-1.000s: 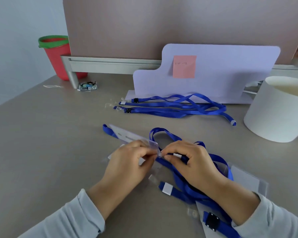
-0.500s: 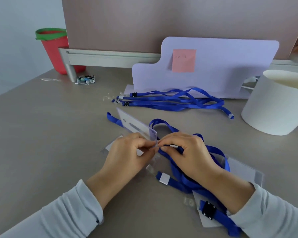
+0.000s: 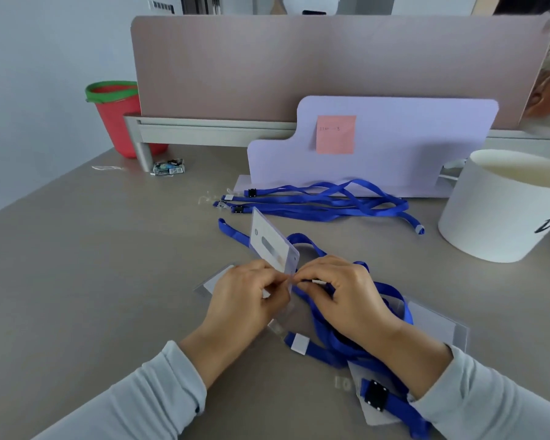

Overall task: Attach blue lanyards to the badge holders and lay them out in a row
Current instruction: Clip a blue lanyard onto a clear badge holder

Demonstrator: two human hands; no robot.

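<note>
Both hands are working close together at the middle of the tabletop [image 3: 108, 281]. The left hand [image 3: 245, 300] pinches the near edge of a clear badge holder [image 3: 270, 246] and tips it up on end, slot side raised, most likely so the edge faces the other hand. The right hand [image 3: 340, 296] is curled round the end of a blue lanyard [image 3: 232, 231], thumb and forefinger pinching it right against the holder's edge. This looks like the clipping-on step. Whether the clip has caught, I cannot tell, since the fingers hide it.

The strap trails behind the holder and loops under the right wrist, slack enough to leave the end free to steer. More holders lie flat near the hands: one beneath the left hand [image 3: 213, 281] and one to the right [image 3: 435, 319]. Spare lanyards [image 3: 324, 201] wait in a bundle at the foot of a lilac board [image 3: 394, 138], well apart, within reach for the next rounds. No tidy row yet, so plenty remains.
</note>
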